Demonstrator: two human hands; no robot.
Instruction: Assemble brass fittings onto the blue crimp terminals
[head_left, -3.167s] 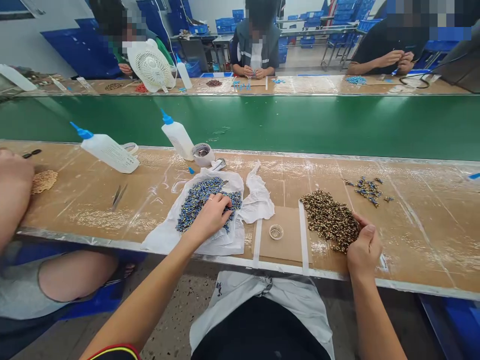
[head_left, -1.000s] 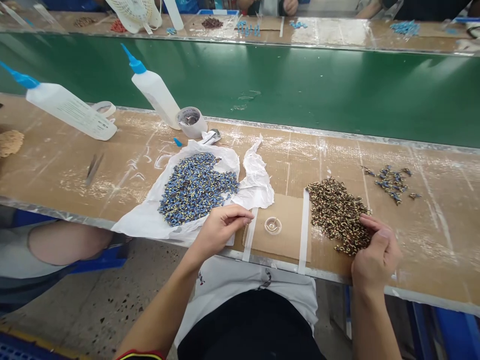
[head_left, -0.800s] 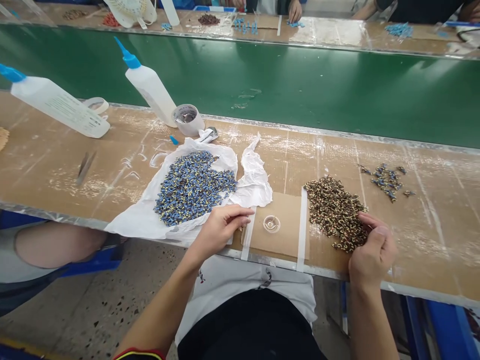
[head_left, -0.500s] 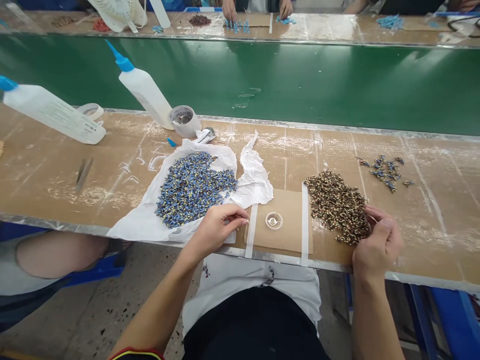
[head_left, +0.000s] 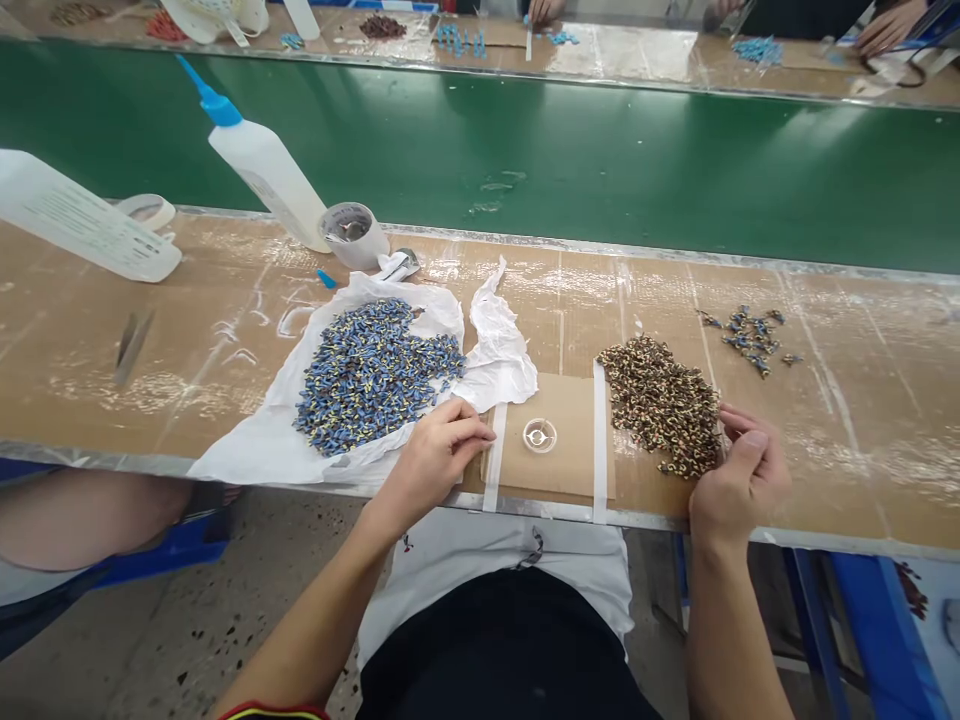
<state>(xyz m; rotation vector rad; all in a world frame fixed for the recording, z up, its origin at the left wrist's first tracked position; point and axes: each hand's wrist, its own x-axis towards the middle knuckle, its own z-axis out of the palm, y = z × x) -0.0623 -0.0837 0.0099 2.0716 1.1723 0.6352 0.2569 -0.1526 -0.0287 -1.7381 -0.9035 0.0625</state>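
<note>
My left hand (head_left: 441,452) is pinched, thumb against fingertips, at the left tape strip of a cardboard pad (head_left: 566,472). Whatever the pinch holds is too small to make out. Left of this hand, a heap of small blue and yellow pieces (head_left: 367,375) lies on white paper (head_left: 251,448). My right hand (head_left: 739,485) is curled closed at the right edge of a pile of small brown and cream pieces (head_left: 660,405). Its fingertips touch the pile, and what lies between them is hidden. A small round clear dish (head_left: 540,436) rests on the pad between both hands.
Several joined blue-and-brown pieces (head_left: 752,338) lie at the right. Tweezers (head_left: 133,348), two white bottles (head_left: 266,180) and a tape roll (head_left: 354,236) are at the left. Beyond runs a green belt (head_left: 525,150), with other people's hands (head_left: 546,10) across it.
The view has shifted slightly, moving the table things left in the picture. Both hands keep nearly the same places and poses. Across the belt, a co-worker's hands have moved off the blue pieces.
</note>
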